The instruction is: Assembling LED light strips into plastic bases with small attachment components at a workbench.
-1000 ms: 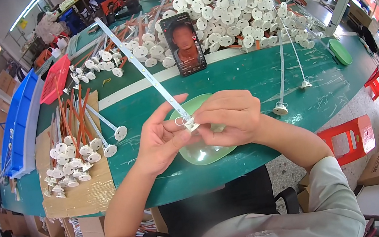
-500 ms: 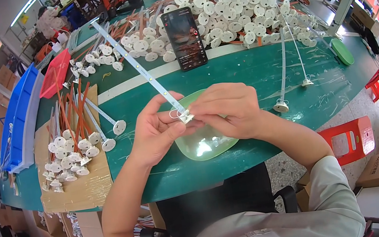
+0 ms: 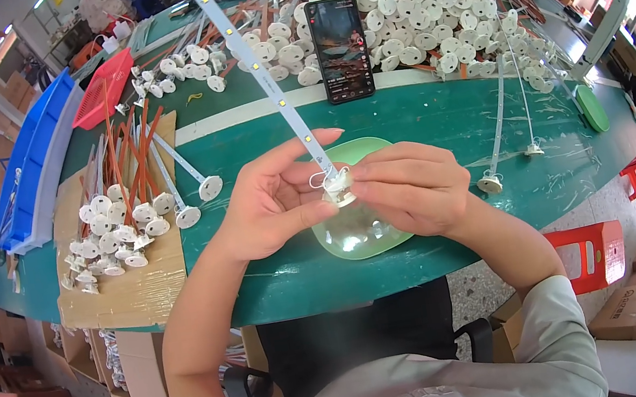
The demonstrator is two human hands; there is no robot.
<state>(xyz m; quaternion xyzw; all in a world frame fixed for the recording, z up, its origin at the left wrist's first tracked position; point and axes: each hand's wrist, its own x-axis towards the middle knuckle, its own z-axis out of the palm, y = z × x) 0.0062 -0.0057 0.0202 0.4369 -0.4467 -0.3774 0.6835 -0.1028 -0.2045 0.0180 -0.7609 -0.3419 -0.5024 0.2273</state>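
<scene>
In front of me a white round base (image 3: 338, 187) with thin white wires is held between both hands. From it a pale LED strip (image 3: 255, 65) with small yellow diodes slants up to the far left. My left hand (image 3: 274, 205) is closed on the base with its thumb at the near side, index finger stretched along behind the strip. My right hand (image 3: 419, 190) pinches the base from the right with thumb and fingertips. Below the hands lies a shallow light-green dish (image 3: 361, 241), partly hidden by them; small things inside are hard to make out.
A phone (image 3: 341, 51) stands upright before a big heap of white round bases (image 3: 439, 16). Left are more strips with bases (image 3: 106, 238) on cardboard (image 3: 115, 298), a blue bin (image 3: 35, 175) and a red basket (image 3: 104, 91). Two loose strips (image 3: 498, 126) lie right; a red stool (image 3: 590, 256) stands beyond.
The base has tipped so its disc faces down, and the strip's far end has risen toward me, past the top edge. Both hands still hold the base. The whole view has shifted slightly.
</scene>
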